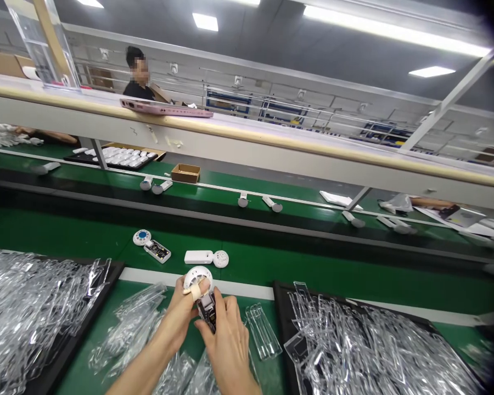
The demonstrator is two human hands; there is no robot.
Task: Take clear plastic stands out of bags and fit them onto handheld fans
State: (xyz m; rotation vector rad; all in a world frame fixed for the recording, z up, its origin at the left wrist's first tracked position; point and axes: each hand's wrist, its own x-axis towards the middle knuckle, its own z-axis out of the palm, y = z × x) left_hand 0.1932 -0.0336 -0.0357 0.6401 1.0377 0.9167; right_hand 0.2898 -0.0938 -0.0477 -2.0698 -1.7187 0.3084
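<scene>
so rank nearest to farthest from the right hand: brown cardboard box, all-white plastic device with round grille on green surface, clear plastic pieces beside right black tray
1. Clear plastic pieces: just right of the right hand.
2. All-white plastic device: ahead.
3. Brown cardboard box: beyond the black belt.

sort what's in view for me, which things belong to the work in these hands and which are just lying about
Likely part of the work:
- round-headed device, in left hand and right hand
- device with exposed circuit board
- closed white device
- clear plastic pieces

Probably just lying about:
- pink phone
- cardboard box
</scene>
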